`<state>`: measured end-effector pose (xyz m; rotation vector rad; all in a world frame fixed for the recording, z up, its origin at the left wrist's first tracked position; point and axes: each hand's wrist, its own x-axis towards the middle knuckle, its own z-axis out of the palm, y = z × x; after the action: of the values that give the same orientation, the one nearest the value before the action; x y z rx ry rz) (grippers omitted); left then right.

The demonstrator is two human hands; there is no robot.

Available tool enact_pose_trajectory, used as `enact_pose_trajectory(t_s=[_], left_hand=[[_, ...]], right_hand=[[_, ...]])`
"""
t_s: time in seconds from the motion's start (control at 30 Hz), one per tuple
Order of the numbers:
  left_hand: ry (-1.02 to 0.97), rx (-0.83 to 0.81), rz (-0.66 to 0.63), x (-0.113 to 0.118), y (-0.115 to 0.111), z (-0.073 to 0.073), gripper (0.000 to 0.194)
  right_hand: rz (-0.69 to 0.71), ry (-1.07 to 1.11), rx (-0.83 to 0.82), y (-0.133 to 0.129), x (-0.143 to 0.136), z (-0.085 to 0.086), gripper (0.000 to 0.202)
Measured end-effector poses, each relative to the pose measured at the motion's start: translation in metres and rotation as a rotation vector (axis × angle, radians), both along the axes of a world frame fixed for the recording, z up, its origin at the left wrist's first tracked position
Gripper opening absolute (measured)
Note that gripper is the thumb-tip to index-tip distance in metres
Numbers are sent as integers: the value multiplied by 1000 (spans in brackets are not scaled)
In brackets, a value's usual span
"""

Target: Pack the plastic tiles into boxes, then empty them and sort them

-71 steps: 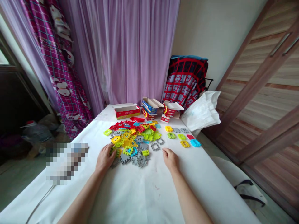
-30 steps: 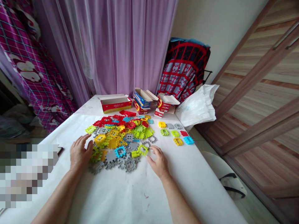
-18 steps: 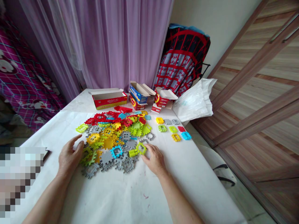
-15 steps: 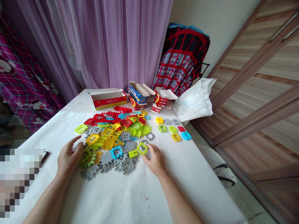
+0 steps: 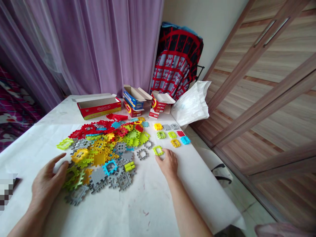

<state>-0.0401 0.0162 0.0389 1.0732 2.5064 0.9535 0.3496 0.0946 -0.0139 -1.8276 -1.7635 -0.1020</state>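
Note:
A green square building piece with an open middle is pinched between the thumb and fingers of my right hand, just right of the heap. My left hand rests at the heap's left edge, thumb and forefinger apart, holding nothing. Between them spreads a heap of interlocking plastic pieces: red ones at the back, a yellow plate in the middle, a blue frame and grey pieces in front. A grey frame lies near my right hand.
Small sorted stacks, among them a yellow one and a blue one, stand to the right. Behind are an open red box, a blue box, another red box and a white bag. A wooden wardrobe stands at right.
My right hand has carried the green piece rightward, away from the heap toward the sorted stacks, uncovering a grey frame. The view has turned right. My left hand stays beside the heap.

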Motion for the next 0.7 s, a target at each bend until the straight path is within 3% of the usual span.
enact_pose_trajectory(t_s=[0.3, 0.43, 0.57, 0.7], left_hand=[[3, 6, -12, -1, -1, 0, 59], [6, 8, -16, -2, 0, -1, 57], [22, -32, -7, -4, 1, 0, 59], [111, -34, -21, -8, 1, -6, 58]], right_hand=[[17, 49, 123, 5, 5, -11, 27], [-38, 94, 238, 33, 15, -3, 31], [-154, 94, 230, 74, 20, 9, 35], [-179, 110, 224, 97, 19, 7, 37]])
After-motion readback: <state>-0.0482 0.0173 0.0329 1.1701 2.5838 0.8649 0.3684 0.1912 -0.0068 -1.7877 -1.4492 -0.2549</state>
